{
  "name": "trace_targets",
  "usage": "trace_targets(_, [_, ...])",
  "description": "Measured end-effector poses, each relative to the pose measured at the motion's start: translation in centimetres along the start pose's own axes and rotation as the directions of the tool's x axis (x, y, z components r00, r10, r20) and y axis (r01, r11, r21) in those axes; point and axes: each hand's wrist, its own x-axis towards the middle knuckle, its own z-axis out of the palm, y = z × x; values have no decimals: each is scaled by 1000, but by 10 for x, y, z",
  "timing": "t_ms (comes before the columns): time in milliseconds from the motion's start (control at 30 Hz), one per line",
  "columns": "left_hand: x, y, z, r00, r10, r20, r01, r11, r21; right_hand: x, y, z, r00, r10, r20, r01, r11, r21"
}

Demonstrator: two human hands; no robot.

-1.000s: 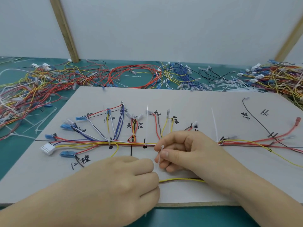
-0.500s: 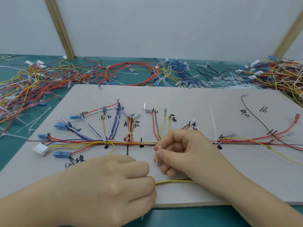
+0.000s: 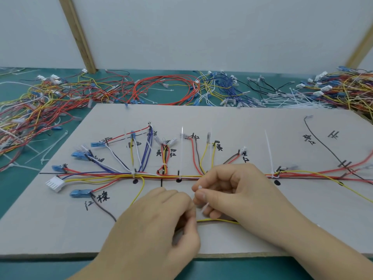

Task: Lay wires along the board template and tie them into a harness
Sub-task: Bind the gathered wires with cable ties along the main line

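Note:
A grey board template (image 3: 302,225) with black hand-written marks lies before me. A bundle of red, yellow, blue and white wires (image 3: 113,175) runs along its horizontal line, with branches fanning up to blue and clear terminals and a white connector (image 3: 55,183) at the left end. Upright white cable ties (image 3: 182,150) stand on the bundle. My right hand (image 3: 232,190) pinches a white cable tie (image 3: 201,201) near the bundle's middle. My left hand (image 3: 161,229) is curled beside it; its fingertips meet the same tie, and a yellow wire (image 3: 218,220) runs between the hands.
Loose piles of coloured wires (image 3: 60,98) cover the green mat to the left and behind the board. A heap of white cable ties (image 3: 292,101) lies at the back right, more wires (image 3: 347,87) beyond it. Two wooden struts (image 3: 80,37) lean on the wall.
The view shifted slightly. My left hand has moved up and right toward my right hand, closing the gap at the cable tie; the right hand stays on the tie.

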Motion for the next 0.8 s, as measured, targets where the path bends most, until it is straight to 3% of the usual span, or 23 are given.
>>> trace_targets(67, [-2, 0, 1, 997, -71, -4, 71, 997, 12, 0, 1, -1, 1000, -7, 8, 7, 1000, 6])
trace_targets(800, [-2, 2, 9, 987, -156, -45, 157, 987, 20, -4, 5, -1, 997, -77, 16, 78, 995, -59])
